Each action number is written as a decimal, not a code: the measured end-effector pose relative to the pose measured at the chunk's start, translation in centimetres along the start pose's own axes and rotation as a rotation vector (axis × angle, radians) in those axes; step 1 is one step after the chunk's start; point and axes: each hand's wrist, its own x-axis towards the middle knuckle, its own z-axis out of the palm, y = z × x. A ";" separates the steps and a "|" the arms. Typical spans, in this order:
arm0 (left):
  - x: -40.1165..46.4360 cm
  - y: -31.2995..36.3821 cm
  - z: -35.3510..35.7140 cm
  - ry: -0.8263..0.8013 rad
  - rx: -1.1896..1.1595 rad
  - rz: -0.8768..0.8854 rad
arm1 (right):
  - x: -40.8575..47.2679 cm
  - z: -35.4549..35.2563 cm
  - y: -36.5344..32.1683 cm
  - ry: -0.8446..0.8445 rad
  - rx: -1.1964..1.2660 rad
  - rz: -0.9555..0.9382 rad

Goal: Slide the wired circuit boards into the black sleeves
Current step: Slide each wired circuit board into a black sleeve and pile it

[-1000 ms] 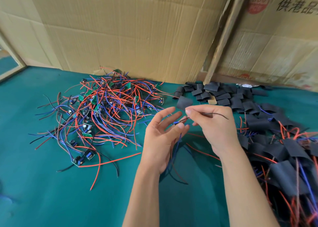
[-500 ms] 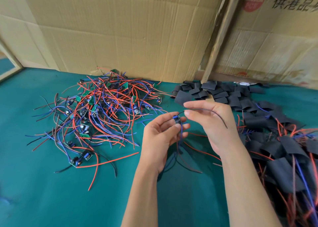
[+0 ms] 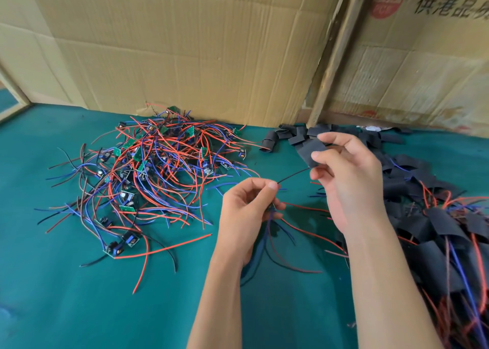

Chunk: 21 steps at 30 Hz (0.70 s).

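My left hand (image 3: 247, 211) pinches a small wired circuit board whose blue, red and dark wires (image 3: 267, 245) hang down below the palm; the board itself is mostly hidden by the fingers. One dark wire (image 3: 293, 175) runs up from it toward my right hand (image 3: 344, 174). That hand holds a flat black sleeve (image 3: 309, 150) between thumb and fingers, just above and right of the left hand. A tangled pile of wired circuit boards (image 3: 156, 171) lies to the left on the green table.
Loose black sleeves (image 3: 291, 134) lie at the back centre. A heap of sleeved boards with wires (image 3: 436, 229) fills the right side. Cardboard boxes (image 3: 185, 47) wall off the back of the green table (image 3: 66, 295).
My right hand has let go of the dark wire, moved up and right to the sleeve pile and taken hold of a black sleeve. My left hand has curled tighter round the board.
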 end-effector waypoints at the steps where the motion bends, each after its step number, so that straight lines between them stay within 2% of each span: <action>1: 0.0 0.0 0.0 0.009 0.015 0.002 | 0.0 0.1 -0.1 0.017 0.008 0.001; 6: 0.3 -0.1 0.2 0.130 0.022 0.025 | 0.8 -1.3 -1.2 0.292 0.208 -0.010; 8: 0.5 -0.1 0.1 0.194 0.001 0.029 | 1.1 -2.3 -1.5 0.310 0.207 -0.022; 16: 0.8 -0.3 0.1 0.291 -0.049 0.040 | 0.2 -0.9 -0.8 -0.082 -0.006 -0.033; 21: 0.8 -0.3 0.2 0.299 -0.042 0.049 | -0.2 -0.2 -0.2 -0.143 -0.054 -0.010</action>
